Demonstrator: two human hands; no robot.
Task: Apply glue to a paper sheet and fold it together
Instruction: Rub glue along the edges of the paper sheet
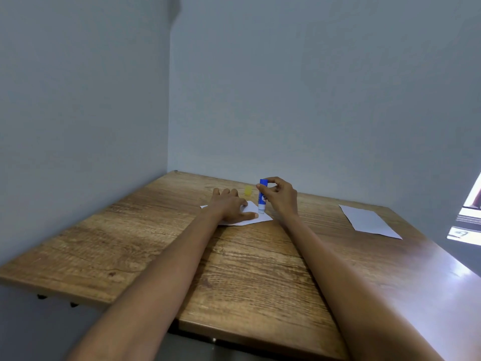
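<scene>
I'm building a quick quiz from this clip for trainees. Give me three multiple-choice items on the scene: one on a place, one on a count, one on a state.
1. Where does the yellow cap lie?
A. on the table beyond the left hand
B. on the spare sheet
C. in the right hand

2. How many sheets of white paper are on the table?
A. one
B. two
C. four

3. How is the glue stick held?
A. lying flat
B. upright, tip down on the paper
C. raised well above the table

Answers:
1 A: the cap sits just past the fingers of the left hand.
2 B: one sheet lies under the left hand, a spare sheet lies far right.
3 B: the right hand pinches its blue top, with the lower end on the sheet.
</scene>
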